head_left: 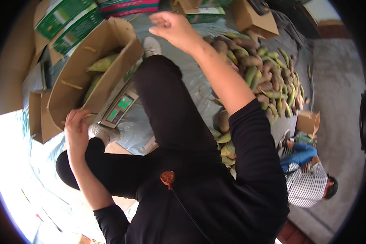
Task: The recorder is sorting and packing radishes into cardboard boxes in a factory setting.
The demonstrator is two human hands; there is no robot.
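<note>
A tall open cardboard box (79, 67) stands ahead on my left, with long yellow-green vegetables (103, 64) inside and short cord loops through its walls. My left hand (76, 132) is at the box's near corner, fingers bent over the edge beside a yellowish cord. Under or right beside the box is a digital scale (120, 107) with lit green displays; the box hides part of it. Raised past the box's far right side, my right hand (173, 29) has its fingers loosely curved and apart. It holds nothing that I can see.
A heap of brown and green long vegetables (268, 77) spreads over the floor on my right. Green-and-white cartons (75, 30) stand far left, another cardboard box (254, 18) far right. A person in a striped shirt (307, 185) sits near a small box (308, 122). Plastic sheeting (183, 69) covers the floor.
</note>
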